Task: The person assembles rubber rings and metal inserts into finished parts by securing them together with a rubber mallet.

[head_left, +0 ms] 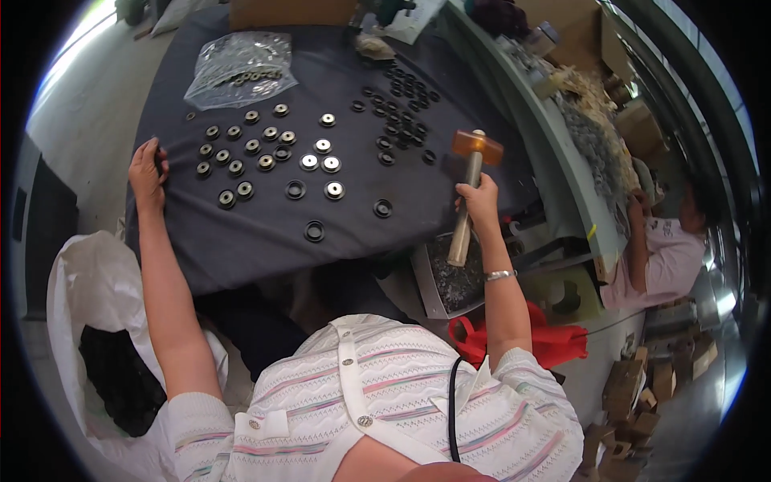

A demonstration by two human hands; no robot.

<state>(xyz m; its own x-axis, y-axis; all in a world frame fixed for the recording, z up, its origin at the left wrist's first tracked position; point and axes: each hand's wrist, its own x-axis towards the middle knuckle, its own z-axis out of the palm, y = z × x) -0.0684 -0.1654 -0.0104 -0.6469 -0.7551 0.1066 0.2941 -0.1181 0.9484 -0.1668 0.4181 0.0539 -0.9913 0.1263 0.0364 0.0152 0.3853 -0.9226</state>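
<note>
My right hand [479, 198] is wrapped round the wooden handle of a mallet [474, 173] with an amber-coloured head, raised over the table's right side. At the left edge of the dark cloth-covered table [265, 257], my left hand [148, 175] has its fingers curled; something dark shows by the fingertips, too small to make out. Between my hands lie several round black parts with silvery metal centres [334, 190]. Black rings without metal centres [314, 231] lie nearer to me, and more small black rings [391, 128] are heaped at the right.
A clear plastic bag [241, 68] of metal pieces lies at the far left. A green-grey ledge [530, 120] runs along the right, where a person in pink [658, 265] sits. Below stand a white box [434, 281], a red bag [546, 333] and an open white sack [88, 281].
</note>
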